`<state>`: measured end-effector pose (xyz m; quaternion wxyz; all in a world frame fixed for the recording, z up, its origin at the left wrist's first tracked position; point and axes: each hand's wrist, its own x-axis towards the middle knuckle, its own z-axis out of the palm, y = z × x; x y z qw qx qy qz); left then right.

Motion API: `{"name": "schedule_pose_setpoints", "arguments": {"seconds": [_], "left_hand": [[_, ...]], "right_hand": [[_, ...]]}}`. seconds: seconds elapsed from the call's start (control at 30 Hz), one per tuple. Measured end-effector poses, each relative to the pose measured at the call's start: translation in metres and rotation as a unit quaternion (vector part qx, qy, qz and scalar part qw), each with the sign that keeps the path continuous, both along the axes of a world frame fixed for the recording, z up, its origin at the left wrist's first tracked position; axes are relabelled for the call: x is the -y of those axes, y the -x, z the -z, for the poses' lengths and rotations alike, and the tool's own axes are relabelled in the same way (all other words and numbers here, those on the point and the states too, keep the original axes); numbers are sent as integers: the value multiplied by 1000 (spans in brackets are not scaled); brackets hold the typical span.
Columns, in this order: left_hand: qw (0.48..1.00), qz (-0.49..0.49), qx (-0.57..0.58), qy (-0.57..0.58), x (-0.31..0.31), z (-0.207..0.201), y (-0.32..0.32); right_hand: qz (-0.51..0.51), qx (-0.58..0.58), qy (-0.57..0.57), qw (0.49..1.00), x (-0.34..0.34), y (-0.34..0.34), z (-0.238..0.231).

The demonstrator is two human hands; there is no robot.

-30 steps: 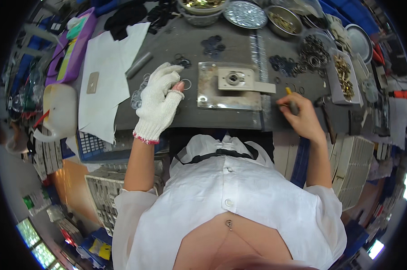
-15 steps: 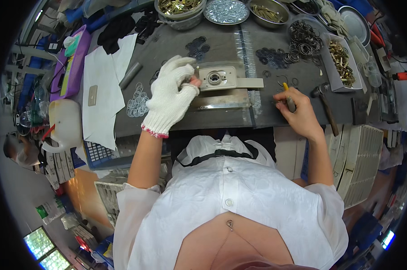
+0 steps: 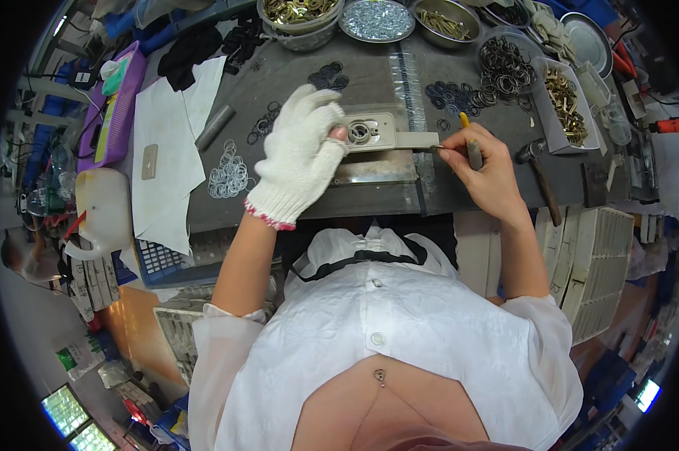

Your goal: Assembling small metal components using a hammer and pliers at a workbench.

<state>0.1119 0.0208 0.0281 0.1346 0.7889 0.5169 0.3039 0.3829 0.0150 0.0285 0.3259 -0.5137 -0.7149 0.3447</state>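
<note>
A pale metal door handle (image 3: 382,133) lies across the bench in front of me, with a round ringed hole in its plate and its lever pointing right. My left hand (image 3: 298,154), in a white knit glove, grips the plate's left end. The bare thumb tip shows against the plate, and the glove hides that end. My right hand (image 3: 486,165) is bare and closed around a hand tool (image 3: 474,153) with a yellow part and a grey part. Its fingertips are at the lever's right end; whatever small thing they pinch there is too small to make out.
A metal bar (image 3: 373,173) lies just nearer than the handle. Dark rings (image 3: 452,98) and clear rings (image 3: 228,173) are scattered around. Right are a hammer (image 3: 538,169) and a box of brass parts (image 3: 565,105); bowls of small parts (image 3: 377,21) line the back.
My right hand has moved left and slightly up with the tool, reaching the lever's end. My left hand has shifted slightly right over the plate's left end.
</note>
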Motion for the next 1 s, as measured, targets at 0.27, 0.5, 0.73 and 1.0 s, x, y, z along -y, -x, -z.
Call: {"name": "schedule_pose_setpoints", "arguments": {"seconds": [0.27, 0.5, 0.73, 1.0], "left_hand": [[995, 4, -89, -51, -18, 5, -18], [983, -16, -127, -129, -20, 4, -20], [999, -40, 17, -9, -4, 8, -2], [1000, 4, 20, 2, 6, 22, 4]], "right_hand": [[6, -1, -6, 1000, 6, -2, 4], [11, 20, 3, 1000, 4, -4, 7], [1, -27, 0, 1000, -7, 15, 3], [-44, -26, -104, 993, -33, 67, 4]]}}
